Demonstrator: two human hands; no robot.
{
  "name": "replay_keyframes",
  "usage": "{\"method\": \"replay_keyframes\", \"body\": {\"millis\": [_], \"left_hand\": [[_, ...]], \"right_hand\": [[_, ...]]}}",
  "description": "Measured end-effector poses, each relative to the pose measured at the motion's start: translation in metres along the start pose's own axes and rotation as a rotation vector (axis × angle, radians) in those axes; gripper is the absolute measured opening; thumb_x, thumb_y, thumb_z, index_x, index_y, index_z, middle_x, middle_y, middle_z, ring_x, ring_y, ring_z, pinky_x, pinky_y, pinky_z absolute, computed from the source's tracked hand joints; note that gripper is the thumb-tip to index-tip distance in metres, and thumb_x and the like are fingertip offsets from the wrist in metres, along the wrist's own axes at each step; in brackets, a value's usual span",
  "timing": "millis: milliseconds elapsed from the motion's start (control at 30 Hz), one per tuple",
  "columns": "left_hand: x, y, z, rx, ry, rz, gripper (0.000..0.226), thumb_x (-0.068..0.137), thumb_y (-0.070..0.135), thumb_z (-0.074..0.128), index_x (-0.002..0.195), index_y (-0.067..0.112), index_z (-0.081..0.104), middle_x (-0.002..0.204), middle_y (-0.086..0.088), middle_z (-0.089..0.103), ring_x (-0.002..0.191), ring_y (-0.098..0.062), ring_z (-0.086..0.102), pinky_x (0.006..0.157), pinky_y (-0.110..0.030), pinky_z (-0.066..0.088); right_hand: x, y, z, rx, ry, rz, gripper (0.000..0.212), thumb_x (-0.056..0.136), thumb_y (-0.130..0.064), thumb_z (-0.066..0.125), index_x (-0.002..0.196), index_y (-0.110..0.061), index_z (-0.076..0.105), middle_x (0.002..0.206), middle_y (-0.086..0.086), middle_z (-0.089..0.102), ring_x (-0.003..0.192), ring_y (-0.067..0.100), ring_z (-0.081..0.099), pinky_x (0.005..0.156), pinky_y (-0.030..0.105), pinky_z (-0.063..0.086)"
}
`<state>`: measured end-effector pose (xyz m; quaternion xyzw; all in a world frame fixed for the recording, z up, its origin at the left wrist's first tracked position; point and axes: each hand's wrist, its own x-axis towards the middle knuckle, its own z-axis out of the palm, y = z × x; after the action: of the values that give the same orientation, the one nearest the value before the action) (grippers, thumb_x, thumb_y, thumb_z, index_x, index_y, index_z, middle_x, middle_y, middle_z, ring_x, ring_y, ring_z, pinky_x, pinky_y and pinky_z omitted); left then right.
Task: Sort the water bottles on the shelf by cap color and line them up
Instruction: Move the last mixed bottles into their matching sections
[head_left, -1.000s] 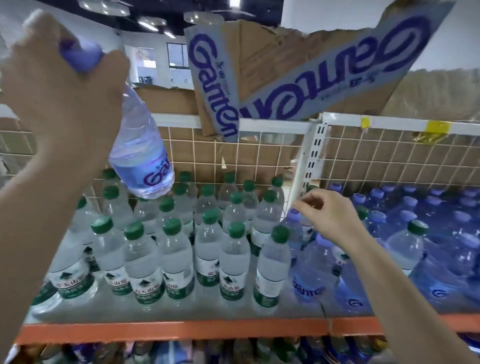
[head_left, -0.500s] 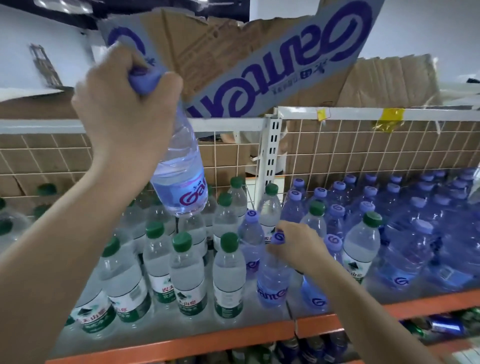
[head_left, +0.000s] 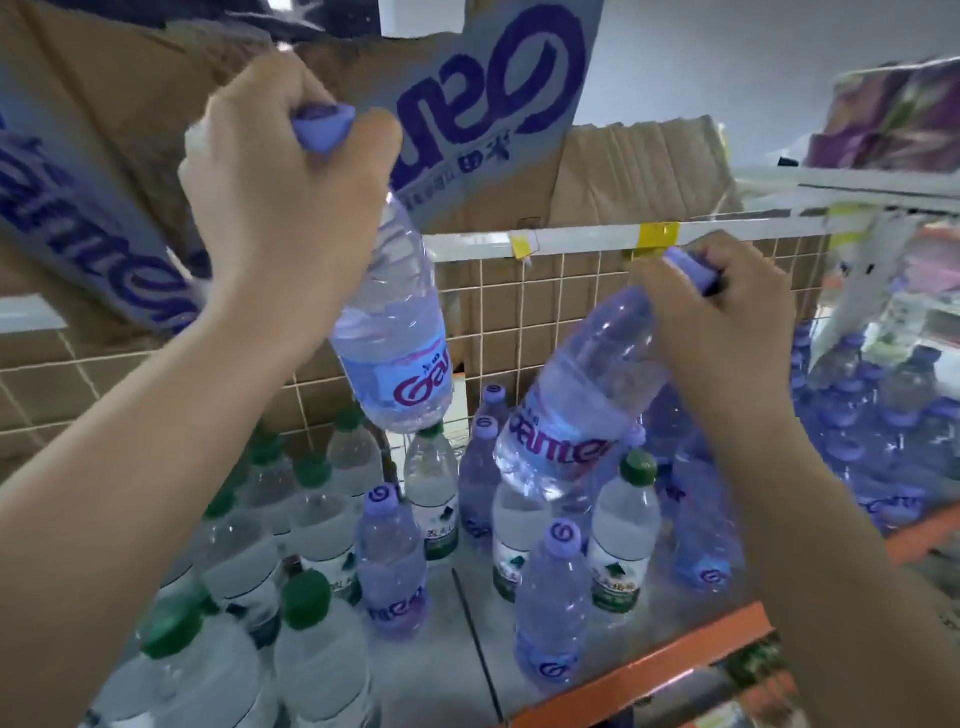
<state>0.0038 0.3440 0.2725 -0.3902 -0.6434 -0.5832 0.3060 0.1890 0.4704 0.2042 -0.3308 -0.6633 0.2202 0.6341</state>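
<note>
Bottles: two purple-capped, airborne over shelf (head_left: 675, 649) | left hand (head_left: 291, 208) fingers grasp one (head_left: 395, 332) by neck | right hand (head_left: 727, 322) fingers grasp other (head_left: 576, 410), tilted base-down-left | purple group (head_left: 857, 431) lies right, nearer right hand.

We count two hands: the left hand (head_left: 291, 208) and the right hand (head_left: 727, 322). Each grips one purple-capped bottle by the neck, so two bottles are lifted: the left-held bottle (head_left: 400, 332) and the right-held bottle (head_left: 576, 410).

On the shelf (head_left: 675, 654), toward the middle, we make out about six standing purple-capped bottles, among them a front one (head_left: 550, 613) and another (head_left: 389, 571). Further right the purple caps blur into a mass we cannot count.

Green-capped bottles: three stand among the purple ones, for instance (head_left: 623, 540). At left we count roughly eight more, such as (head_left: 311, 665); blur keeps that tally loose.
</note>
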Motion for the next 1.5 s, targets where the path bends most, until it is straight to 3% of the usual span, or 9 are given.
{"method": "replay_keyframes", "body": {"millis": [167, 300, 400, 533, 667, 933, 1133, 1300, 1500], "left_hand": [[-0.017, 0.029, 0.063, -0.028, -0.007, 0.024, 0.023, 0.076, 0.035, 0.05, 0.066, 0.018, 0.038, 0.057, 0.01, 0.039, 0.056, -0.006, 0.039, 0.055, -0.019, 0.027], [-0.04, 0.046, 0.123, -0.025, 0.003, 0.005, 0.02, 0.077, 0.031, 0.055, 0.074, 0.012, 0.049, 0.057, 0.011, 0.042, 0.057, -0.008, 0.04, 0.056, -0.017, 0.029], [-0.059, 0.054, 0.165, -0.004, -0.034, -0.007, 0.016, 0.078, 0.028, 0.057, 0.077, 0.013, 0.052, 0.063, 0.009, 0.047, 0.065, -0.01, 0.042, 0.062, -0.026, 0.031], [-0.086, 0.046, 0.209, 0.084, -0.11, 0.043, 0.015, 0.076, 0.026, 0.053, 0.075, 0.013, 0.047, 0.068, 0.003, 0.049, 0.065, -0.019, 0.042, 0.059, -0.025, 0.02], [-0.11, 0.035, 0.232, 0.119, -0.182, -0.023, 0.014, 0.076, 0.023, 0.057, 0.077, 0.012, 0.048, 0.067, 0.001, 0.05, 0.066, -0.026, 0.047, 0.06, -0.03, 0.028], [-0.098, 0.032, 0.239, 0.149, -0.197, -0.091, 0.018, 0.071, 0.028, 0.051, 0.07, 0.012, 0.045, 0.057, 0.005, 0.044, 0.063, -0.02, 0.042, 0.06, -0.03, 0.033], [-0.1, 0.031, 0.243, 0.138, -0.258, -0.122, 0.018, 0.074, 0.022, 0.058, 0.071, 0.007, 0.049, 0.058, 0.002, 0.046, 0.064, -0.018, 0.039, 0.055, -0.012, 0.031], [-0.104, 0.031, 0.244, 0.174, -0.271, -0.088, 0.017, 0.075, 0.019, 0.059, 0.072, 0.006, 0.049, 0.06, -0.003, 0.048, 0.064, -0.021, 0.04, 0.054, -0.015, 0.03], [-0.106, 0.031, 0.239, 0.154, -0.303, -0.087, 0.018, 0.071, 0.027, 0.054, 0.071, 0.01, 0.047, 0.061, 0.001, 0.051, 0.06, -0.016, 0.043, 0.056, -0.024, 0.034]], "right_hand": [[0.048, 0.036, -0.031, 0.026, 0.145, -0.134, 0.028, 0.075, -0.029, 0.06, 0.061, -0.02, 0.039, 0.052, -0.014, 0.039, 0.051, -0.001, 0.032, 0.054, 0.013, 0.026], [0.08, 0.076, -0.049, -0.003, 0.067, -0.162, 0.022, 0.074, -0.03, 0.063, 0.067, -0.018, 0.046, 0.054, -0.013, 0.04, 0.053, 0.0, 0.036, 0.056, 0.02, 0.03], [0.097, 0.111, -0.053, -0.055, -0.035, -0.163, 0.022, 0.072, -0.032, 0.063, 0.07, -0.013, 0.052, 0.057, -0.006, 0.045, 0.055, 0.01, 0.04, 0.06, 0.026, 0.033], [0.104, 0.153, -0.049, -0.087, -0.212, -0.162, 0.026, 0.075, -0.027, 0.065, 0.07, -0.006, 0.053, 0.059, 0.001, 0.049, 0.059, 0.014, 0.041, 0.057, 0.019, 0.032], [0.102, 0.19, -0.042, -0.122, -0.388, -0.135, 0.021, 0.077, -0.023, 0.069, 0.072, -0.008, 0.055, 0.059, -0.004, 0.051, 0.06, 0.019, 0.046, 0.058, 0.032, 0.033], [0.09, 0.238, -0.017, -0.465, -0.885, -0.07, 0.026, 0.074, -0.041, 0.067, 0.067, -0.022, 0.05, 0.065, -0.005, 0.053, 0.071, 0.023, 0.056, 0.05, 0.028, 0.031], [0.082, 0.251, -0.018, -0.669, -1.107, -0.09, 0.027, 0.076, -0.051, 0.065, 0.084, -0.027, 0.055, 0.081, -0.007, 0.057, 0.078, 0.02, 0.056, 0.059, 0.028, 0.038], [0.08, 0.247, -0.021, -0.764, -1.212, -0.107, 0.029, 0.079, -0.05, 0.063, 0.075, -0.028, 0.043, 0.075, -0.009, 0.051, 0.075, 0.02, 0.052, 0.06, 0.029, 0.038], [0.087, 0.233, -0.021, -0.896, -1.31, -0.169, 0.037, 0.078, -0.061, 0.061, 0.088, -0.028, 0.048, 0.076, -0.011, 0.043, 0.079, 0.017, 0.048, 0.066, 0.03, 0.038]]}}
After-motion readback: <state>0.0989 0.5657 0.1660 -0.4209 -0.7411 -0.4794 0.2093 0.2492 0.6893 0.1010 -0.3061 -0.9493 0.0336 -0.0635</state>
